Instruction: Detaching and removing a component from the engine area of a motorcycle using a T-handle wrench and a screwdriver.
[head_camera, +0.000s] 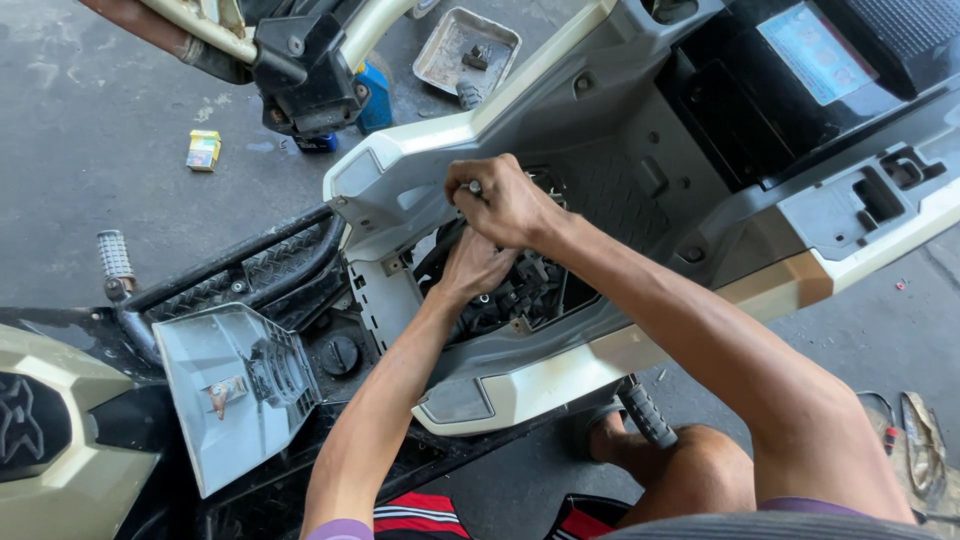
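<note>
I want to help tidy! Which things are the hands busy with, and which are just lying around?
In use:
scooter body panel
small tool in right hand
engine parts under left hand

Lying about:
metal tray
small yellow box
blue bottle

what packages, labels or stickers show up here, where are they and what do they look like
Small box: on the concrete floor, upper left; rectangular carton, yellow with green and white patches.
Label: on the black block in the scooter's open compartment, upper right; pale blue rectangle with small red marks.
Blue container: on the floor beside the handlebar part, top centre; partly hidden, shape unclear.
Emblem: on the cream panel, lower left; dark angular shape.
No screens or signs show.
</note>
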